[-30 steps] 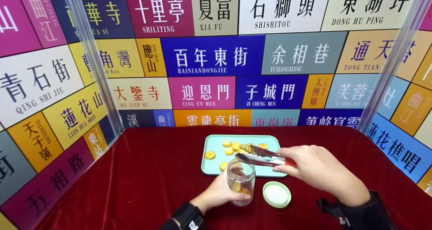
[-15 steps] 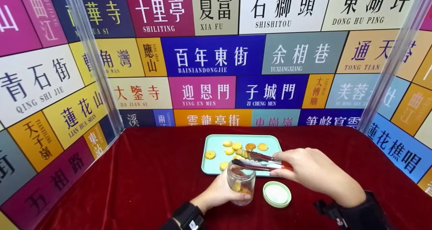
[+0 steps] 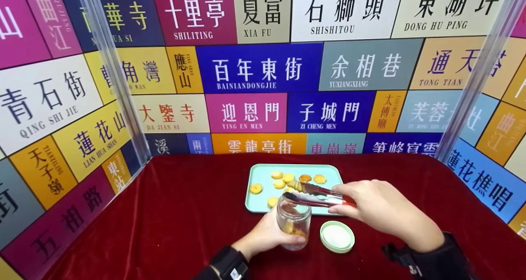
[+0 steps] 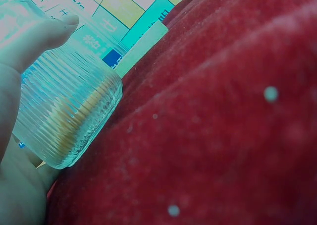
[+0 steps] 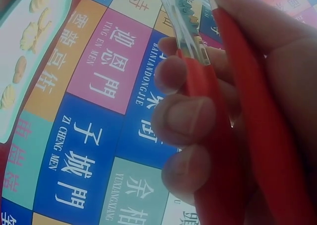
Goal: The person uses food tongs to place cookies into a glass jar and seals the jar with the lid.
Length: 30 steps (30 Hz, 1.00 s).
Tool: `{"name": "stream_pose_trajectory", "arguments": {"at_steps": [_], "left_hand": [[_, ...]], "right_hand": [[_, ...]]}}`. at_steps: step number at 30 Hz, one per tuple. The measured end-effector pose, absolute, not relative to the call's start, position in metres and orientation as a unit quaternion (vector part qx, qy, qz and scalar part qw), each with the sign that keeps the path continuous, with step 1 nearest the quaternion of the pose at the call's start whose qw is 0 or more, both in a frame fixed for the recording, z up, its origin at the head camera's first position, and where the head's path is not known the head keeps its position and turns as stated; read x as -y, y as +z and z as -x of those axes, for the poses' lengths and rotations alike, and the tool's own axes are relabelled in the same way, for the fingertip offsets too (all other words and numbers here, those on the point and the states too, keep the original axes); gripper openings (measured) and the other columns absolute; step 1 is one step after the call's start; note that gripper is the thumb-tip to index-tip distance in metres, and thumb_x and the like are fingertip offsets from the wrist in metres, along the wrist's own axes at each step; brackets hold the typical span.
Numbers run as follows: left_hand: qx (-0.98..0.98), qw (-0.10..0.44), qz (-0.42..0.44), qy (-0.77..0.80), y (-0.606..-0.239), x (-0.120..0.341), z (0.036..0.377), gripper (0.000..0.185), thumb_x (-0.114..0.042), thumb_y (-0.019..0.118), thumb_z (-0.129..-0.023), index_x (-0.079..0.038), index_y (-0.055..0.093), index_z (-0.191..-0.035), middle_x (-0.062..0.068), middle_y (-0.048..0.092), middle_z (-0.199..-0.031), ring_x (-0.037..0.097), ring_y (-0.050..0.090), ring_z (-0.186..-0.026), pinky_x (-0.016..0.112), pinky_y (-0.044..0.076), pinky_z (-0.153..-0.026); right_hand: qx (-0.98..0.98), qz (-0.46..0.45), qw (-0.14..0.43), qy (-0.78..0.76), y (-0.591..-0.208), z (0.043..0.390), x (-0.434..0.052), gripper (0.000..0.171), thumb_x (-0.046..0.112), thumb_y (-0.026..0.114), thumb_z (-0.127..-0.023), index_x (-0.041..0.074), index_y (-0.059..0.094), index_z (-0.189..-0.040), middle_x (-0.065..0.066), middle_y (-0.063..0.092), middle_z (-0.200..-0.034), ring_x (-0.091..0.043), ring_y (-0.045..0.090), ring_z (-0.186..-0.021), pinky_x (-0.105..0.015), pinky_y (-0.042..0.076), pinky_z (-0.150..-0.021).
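A ribbed glass jar (image 3: 293, 222) stands upright on the red cloth with a few yellow biscuits at its bottom. My left hand (image 3: 263, 234) grips its side; in the left wrist view the thumb (image 4: 42, 34) lies along the jar (image 4: 67, 111). My right hand (image 3: 372, 206) holds red-handled metal tongs (image 3: 318, 197), its fingers (image 5: 183, 118) curled round the handles (image 5: 218, 150). The tong tips sit just above and behind the jar's mouth, with what looks like a biscuit (image 3: 296, 185) between them. Several biscuits (image 3: 255, 188) lie on the mint tray (image 3: 257, 205) behind the jar.
A mint-green lid (image 3: 337, 236) lies upside down on the red cloth (image 3: 176, 214) to the right of the jar. Colourful sign panels wall the table at the back and on both sides, with clear posts (image 3: 119, 83) at the corners.
My right hand and the tongs have shifted a little left, closer to the jar's mouth, uncovering two biscuits on the tray. The left hand and jar have stayed still.
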<state>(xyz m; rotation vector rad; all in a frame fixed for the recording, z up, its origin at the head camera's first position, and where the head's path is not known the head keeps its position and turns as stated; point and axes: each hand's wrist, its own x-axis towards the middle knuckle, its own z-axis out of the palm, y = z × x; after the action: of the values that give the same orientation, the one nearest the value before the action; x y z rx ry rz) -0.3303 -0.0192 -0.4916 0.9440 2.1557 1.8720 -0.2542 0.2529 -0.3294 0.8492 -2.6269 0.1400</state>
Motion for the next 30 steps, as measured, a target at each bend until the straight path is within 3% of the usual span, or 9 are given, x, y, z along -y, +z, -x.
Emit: {"name": "stream_pose_trajectory", "arguments": {"at_steps": [5,10,17,25,30], "left_hand": [[-0.720,0.066,-0.308,0.618,-0.4918,0.0227,0.3294,0.087,-0.018,0.097,-0.075,-0.004,0.049,-0.146,0.002,0.069,-0.128,0.015,0.068,-0.118,0.031,0.053,-0.105],[-0.724,0.066,-0.306,0.615,-0.4913,0.0221,0.3291,0.087,-0.018,0.097,-0.075,-0.005,0.049,-0.146,0.002,0.068,-0.128,0.015,0.068,-0.116,0.031,0.053,-0.104],[-0.729,0.065,-0.299,0.612,-0.4910,0.0182,0.3302,0.088,-0.019,0.097,-0.075,-0.009,0.049,-0.148,-0.002,0.070,-0.126,0.013,0.068,-0.114,0.030,0.053,-0.104],[-0.715,0.066,-0.316,0.620,-0.4928,0.0183,0.3323,0.089,-0.018,0.097,-0.076,-0.002,0.047,-0.147,0.000,0.068,-0.128,0.015,0.067,-0.118,0.031,0.052,-0.105],[-0.719,0.062,-0.313,0.618,-0.4938,0.0188,0.3318,0.088,-0.018,0.097,-0.075,-0.002,0.049,-0.147,0.000,0.069,-0.127,0.014,0.068,-0.116,0.031,0.052,-0.105]], "right_hand": [[0.935,-0.299,0.181,0.052,-0.3305,0.2560,-0.2511,0.039,0.055,0.073,-0.097,0.020,0.078,-0.113,0.018,0.064,-0.080,-0.002,0.053,-0.066,-0.030,0.047,-0.059],[0.937,-0.295,0.180,0.051,-0.3299,0.2565,-0.2512,0.038,0.055,0.074,-0.096,0.020,0.078,-0.112,0.019,0.057,-0.075,-0.001,0.049,-0.064,-0.029,0.043,-0.059],[0.941,-0.282,0.179,0.054,-0.3287,0.2568,-0.2529,0.044,0.060,0.073,-0.095,0.020,0.076,-0.113,0.018,0.057,-0.076,-0.002,0.047,-0.062,-0.030,0.042,-0.058],[0.949,-0.256,0.173,0.055,-0.3260,0.2586,-0.2562,0.052,0.063,0.069,-0.096,0.017,0.075,-0.120,0.017,0.056,-0.076,-0.003,0.046,-0.062,-0.030,0.040,-0.058],[0.955,-0.234,0.170,0.063,-0.3252,0.2610,-0.2596,0.050,0.068,0.067,-0.095,0.021,0.071,-0.109,0.016,0.048,-0.070,-0.004,0.042,-0.058,-0.028,0.035,-0.056]]}}
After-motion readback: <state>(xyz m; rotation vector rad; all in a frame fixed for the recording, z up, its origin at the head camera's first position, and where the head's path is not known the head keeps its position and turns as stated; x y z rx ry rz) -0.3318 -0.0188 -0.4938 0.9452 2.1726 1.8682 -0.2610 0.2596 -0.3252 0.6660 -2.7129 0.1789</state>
